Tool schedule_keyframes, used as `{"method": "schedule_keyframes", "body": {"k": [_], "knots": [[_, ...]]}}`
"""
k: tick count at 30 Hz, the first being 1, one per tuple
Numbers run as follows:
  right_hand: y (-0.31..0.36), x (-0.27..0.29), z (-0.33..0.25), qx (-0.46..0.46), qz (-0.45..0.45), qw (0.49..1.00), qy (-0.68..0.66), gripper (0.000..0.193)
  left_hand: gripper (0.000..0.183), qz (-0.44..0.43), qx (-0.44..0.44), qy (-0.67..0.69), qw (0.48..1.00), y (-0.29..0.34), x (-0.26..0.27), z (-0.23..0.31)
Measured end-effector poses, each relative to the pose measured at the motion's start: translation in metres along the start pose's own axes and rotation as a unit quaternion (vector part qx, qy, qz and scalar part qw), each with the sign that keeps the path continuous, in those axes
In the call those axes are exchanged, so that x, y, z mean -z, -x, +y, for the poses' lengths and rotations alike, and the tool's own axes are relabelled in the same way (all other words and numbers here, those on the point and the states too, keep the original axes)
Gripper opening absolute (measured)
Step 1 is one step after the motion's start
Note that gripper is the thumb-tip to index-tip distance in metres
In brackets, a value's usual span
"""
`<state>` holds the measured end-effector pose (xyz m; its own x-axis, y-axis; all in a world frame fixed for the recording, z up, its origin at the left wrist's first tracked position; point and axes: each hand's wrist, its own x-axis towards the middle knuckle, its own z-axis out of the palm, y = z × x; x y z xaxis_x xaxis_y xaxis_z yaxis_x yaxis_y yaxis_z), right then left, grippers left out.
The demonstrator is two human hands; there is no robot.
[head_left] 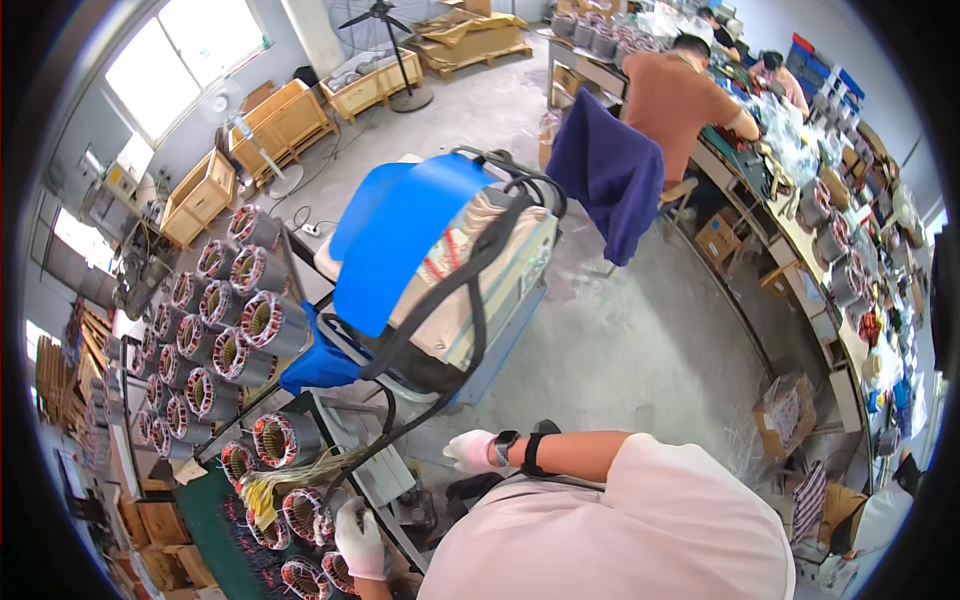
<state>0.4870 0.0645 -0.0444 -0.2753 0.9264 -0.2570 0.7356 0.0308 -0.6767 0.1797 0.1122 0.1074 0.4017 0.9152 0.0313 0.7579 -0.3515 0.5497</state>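
My left hand [360, 542], in a white glove, is at the edge of the green-topped table [205, 510] at lower left. Its thumb stands apart from its fingers and nothing shows between them. Close beside it is a motor stator [306, 516] with red and white windings; I cannot tell whether they touch. A bundle of yellow sleeves and pale wires [262, 500] lies among the stators. My right hand [470, 452], also gloved, is in front of my body, away from the table. Its fingers are curled in with nothing visible in them.
Several stators [212, 392] stand in rows at left. Ahead is a bulky machine [500, 290] with a blue cover [410, 225] and thick dark cables. A chair draped in purple cloth [610, 165] stands behind a seated person [680, 100] at the long cluttered bench. Wooden crates [280, 125] line the far wall.
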Motion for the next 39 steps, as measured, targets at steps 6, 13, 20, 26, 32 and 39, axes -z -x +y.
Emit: {"method": "schedule_keyframes", "body": {"k": [6, 13, 20, 26, 32, 39], "knots": [[0.086, 0.013, 0.080, -0.111, 0.023, 0.987, -0.110, 0.034, 0.026, -0.093, -0.017, 0.023, 0.995, 0.002, -0.056, 0.084], [0.116, 0.045, 0.104, -0.121, 0.028, 0.986, -0.110, 0.036, 0.025, -0.061, 0.042, 0.039, 0.996, 0.002, -0.066, 0.108], [0.100, 0.070, 0.075, -0.051, -0.022, 0.997, -0.049, 0.038, 0.029, 0.077, 0.177, 0.135, 0.972, 0.020, -0.082, 0.003], [0.048, 0.083, 0.047, -0.027, -0.064, 0.996, -0.050, 0.031, 0.029, 0.246, 0.318, 0.451, 0.797, 0.012, -0.059, -0.032], [-0.060, 0.068, 0.009, 0.009, -0.118, 0.993, 0.009, 0.034, 0.027, 0.462, 0.311, 0.592, 0.583, -0.013, -0.014, -0.150], [-0.177, 0.048, -0.103, 0.100, -0.184, 0.978, -0.005, 0.029, 0.035, 0.460, 0.359, 0.516, 0.627, -0.044, 0.048, -0.244]]}}
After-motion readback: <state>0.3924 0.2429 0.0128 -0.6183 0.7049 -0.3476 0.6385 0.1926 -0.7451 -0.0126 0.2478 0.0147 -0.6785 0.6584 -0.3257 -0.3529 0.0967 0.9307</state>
